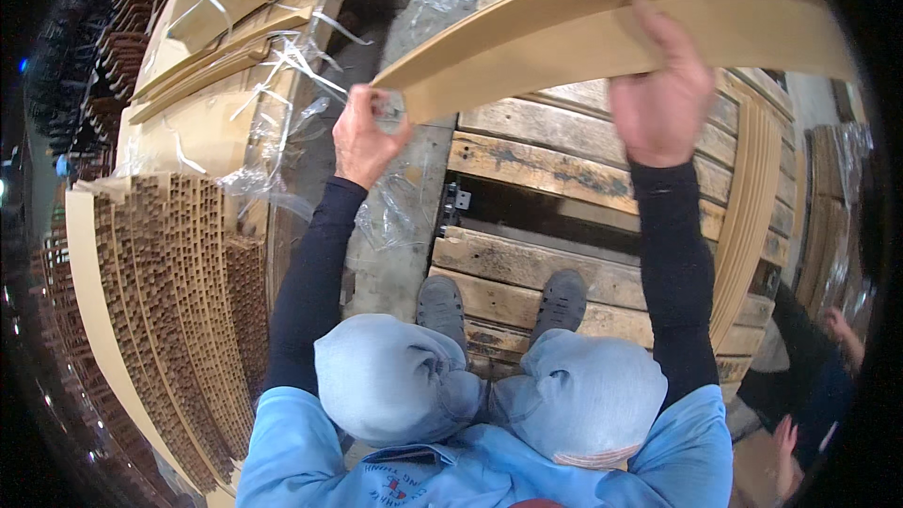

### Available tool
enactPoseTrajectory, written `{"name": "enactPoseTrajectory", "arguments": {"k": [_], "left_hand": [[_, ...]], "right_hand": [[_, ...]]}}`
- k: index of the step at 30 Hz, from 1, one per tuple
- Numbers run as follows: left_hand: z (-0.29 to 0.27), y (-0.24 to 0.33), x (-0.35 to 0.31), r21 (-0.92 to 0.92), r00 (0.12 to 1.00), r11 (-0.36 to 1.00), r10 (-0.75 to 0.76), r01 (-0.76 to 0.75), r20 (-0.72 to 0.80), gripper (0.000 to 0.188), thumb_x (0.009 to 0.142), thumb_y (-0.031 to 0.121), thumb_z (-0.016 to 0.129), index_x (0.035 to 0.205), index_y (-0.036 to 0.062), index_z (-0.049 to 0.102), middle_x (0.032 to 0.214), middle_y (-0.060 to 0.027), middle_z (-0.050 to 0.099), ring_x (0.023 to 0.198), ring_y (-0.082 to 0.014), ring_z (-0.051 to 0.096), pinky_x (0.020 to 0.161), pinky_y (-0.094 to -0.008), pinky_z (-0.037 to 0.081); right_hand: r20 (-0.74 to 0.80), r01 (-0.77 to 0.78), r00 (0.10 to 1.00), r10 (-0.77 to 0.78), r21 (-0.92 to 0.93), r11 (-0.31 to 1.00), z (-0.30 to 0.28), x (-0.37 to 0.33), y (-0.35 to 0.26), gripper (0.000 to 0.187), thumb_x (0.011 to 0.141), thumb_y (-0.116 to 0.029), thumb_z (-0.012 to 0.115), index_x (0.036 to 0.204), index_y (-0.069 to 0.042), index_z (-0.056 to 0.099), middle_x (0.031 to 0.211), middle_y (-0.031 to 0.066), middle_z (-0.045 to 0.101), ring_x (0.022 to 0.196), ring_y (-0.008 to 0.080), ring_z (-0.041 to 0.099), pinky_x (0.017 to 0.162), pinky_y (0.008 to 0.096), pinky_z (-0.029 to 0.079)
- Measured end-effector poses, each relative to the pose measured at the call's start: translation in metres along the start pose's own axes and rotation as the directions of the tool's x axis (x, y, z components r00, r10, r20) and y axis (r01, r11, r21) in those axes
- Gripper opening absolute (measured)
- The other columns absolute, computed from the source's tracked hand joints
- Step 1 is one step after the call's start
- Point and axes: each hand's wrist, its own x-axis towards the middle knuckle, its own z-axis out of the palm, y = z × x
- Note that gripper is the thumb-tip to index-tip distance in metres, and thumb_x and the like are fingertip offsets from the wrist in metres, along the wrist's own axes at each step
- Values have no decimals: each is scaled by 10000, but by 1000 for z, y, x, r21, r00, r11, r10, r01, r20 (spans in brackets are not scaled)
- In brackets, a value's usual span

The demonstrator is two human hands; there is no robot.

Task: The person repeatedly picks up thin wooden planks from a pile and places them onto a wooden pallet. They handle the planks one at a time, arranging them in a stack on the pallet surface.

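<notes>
A long brown cardboard edge strip, folded lengthwise, stretches across the upper part of the head view and runs off toward the upper right. My left hand pinches its narrow left end. Farther along, my right hand grips the near edge, thumb laid over the inner face and the other fingers hidden behind the board. The strip is held above a wooden pallet, on which my feet stand.
Several similar strips lie along the pallet's right side. At left are a tall stack of brown pieces with toothed ends, loose plastic straps and an open carton. A co-worker's hand shows at lower right.
</notes>
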Motion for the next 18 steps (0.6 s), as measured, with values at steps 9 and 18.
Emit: {"name": "enactPoseTrajectory", "arguments": {"k": [9,18], "left_hand": [[20,-89,-42,356,840,934,-217,30,497,501,803,314,761,1166,58,529,1001,-157,708,961,-356,689,813,-470,554],[-13,-120,116,378,987,916,-91,136,-133,539,826,328,752,1245,41,573,1169,-205,613,1094,-394,600,946,-489,492]], "right_hand": [[-314,-401,903,293,-370,838,-245,24,-218,320,960,-106,592,1237,54,581,1206,162,635,1144,267,611,1012,411,484],[-226,-256,964,-141,-934,-250,-581,-161,-352,303,835,-123,607,1115,-8,621,1010,110,636,885,287,608,820,427,517]]}}
